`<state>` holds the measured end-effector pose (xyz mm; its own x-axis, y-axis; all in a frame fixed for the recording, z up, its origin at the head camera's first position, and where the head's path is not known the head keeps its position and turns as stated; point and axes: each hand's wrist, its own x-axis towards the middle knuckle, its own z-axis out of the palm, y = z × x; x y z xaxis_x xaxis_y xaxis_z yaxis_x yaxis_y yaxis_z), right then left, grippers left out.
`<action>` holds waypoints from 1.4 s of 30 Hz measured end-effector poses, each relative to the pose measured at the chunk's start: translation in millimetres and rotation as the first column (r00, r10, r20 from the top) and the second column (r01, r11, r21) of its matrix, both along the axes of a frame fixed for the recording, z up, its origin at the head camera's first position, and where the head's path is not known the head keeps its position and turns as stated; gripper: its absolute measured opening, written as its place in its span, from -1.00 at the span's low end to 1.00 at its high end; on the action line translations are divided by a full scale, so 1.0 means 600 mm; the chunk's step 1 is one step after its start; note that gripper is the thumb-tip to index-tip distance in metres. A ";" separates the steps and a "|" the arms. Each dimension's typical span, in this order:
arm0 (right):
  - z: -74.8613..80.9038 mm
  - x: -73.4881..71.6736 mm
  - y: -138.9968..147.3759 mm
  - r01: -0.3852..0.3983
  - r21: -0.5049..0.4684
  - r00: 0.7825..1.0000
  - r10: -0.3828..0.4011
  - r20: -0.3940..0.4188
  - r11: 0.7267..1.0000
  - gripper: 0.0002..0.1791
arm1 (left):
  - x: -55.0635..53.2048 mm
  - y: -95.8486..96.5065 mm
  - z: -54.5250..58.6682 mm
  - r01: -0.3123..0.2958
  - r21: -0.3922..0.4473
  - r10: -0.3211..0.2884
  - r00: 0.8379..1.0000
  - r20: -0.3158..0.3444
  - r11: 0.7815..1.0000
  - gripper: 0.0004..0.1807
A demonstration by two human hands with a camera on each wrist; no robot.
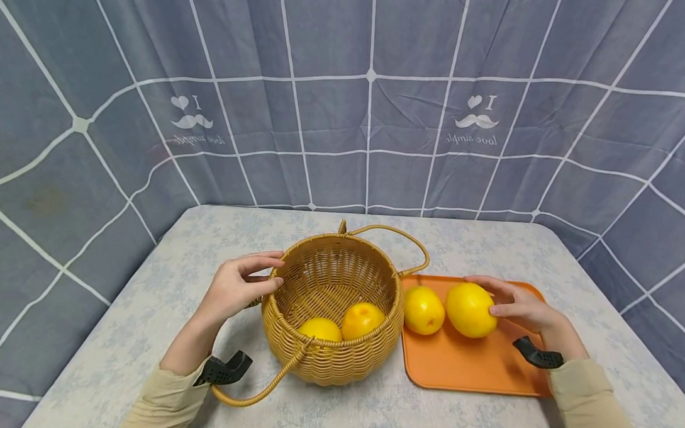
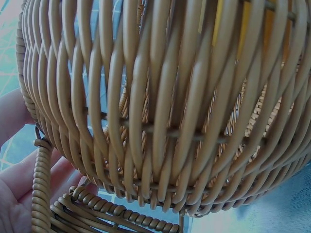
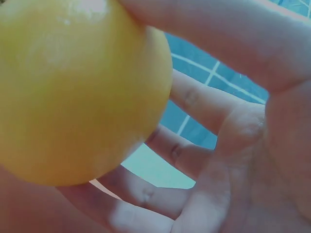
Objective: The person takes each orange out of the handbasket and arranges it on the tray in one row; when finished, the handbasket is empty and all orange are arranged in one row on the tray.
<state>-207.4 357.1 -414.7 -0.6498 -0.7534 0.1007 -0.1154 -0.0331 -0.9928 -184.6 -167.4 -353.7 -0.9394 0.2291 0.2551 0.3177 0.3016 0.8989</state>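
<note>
In the head view, a round woven basket [image 1: 336, 365] stands on the table with two yellow fruits [image 1: 363, 320] inside. My left hand [image 1: 234, 284] holds the basket's left rim, thumb and fingertips at the edge; the left wrist view shows the woven wall [image 2: 160, 97] close up and part of the hand [image 2: 17, 194] behind a handle. Over an orange tray, my right hand [image 1: 515, 305] grips a large yellow fruit [image 1: 470, 310] between thumb and fingers. Whether that fruit touches the tray is unclear. Another yellow fruit [image 1: 423, 310] lies to its left, beside the basket.
The orange tray [image 1: 461, 367] lies on the pale patterned tablecloth [image 1: 229, 224], right against the basket. One loop handle [image 1: 417, 243] leans out at the back right, another [image 1: 258, 396] at the front left. A grey gridded curtain [image 1: 333, 113] surrounds the table's back and sides.
</note>
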 end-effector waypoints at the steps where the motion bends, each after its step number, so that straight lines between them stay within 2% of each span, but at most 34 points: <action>1: -0.003 0.000 0.001 0.005 -0.001 1.000 -0.005 0.004 1.000 -0.37 | 0.000 0.000 0.000 0.000 0.000 0.000 1.000 0.000 1.000 -0.69; 7: -0.019 0.008 0.003 0.029 -0.013 0.988 -0.027 0.153 0.999 -0.36 | 0.001 0.000 0.001 -0.002 -0.006 0.002 1.000 0.001 1.000 -0.69; 10: -0.022 0.013 0.000 0.097 0.066 0.975 -0.108 0.195 0.993 -0.35 | 0.000 0.000 0.000 -0.001 -0.003 0.001 1.000 0.003 1.000 -0.69; 15: -0.018 0.017 -0.008 0.194 0.202 0.946 -0.237 0.220 0.960 -0.32 | 0.001 0.000 0.001 -0.002 0.002 0.002 1.000 0.010 1.000 -0.68; 23: -0.017 0.016 -0.011 0.196 0.225 0.947 -0.244 0.210 0.955 -0.36 | 0.001 0.001 0.001 0.003 0.013 -0.003 1.000 0.014 1.000 -0.67; 29: -0.013 0.017 -0.011 0.204 0.287 0.932 -0.275 0.235 0.936 -0.37 | 0.002 0.001 0.002 0.002 0.015 -0.002 1.000 0.015 1.000 -0.68; 37: -0.004 0.019 -0.012 0.210 0.392 0.959 -0.267 0.095 0.896 -0.33 | 0.002 0.001 0.002 0.003 0.008 -0.003 1.000 0.006 1.000 -0.68; 42: 0.000 0.020 -0.015 0.224 0.413 0.961 -0.270 0.056 0.883 -0.32 | 0.002 0.002 0.002 0.003 0.002 -0.003 1.000 0.002 1.000 -0.68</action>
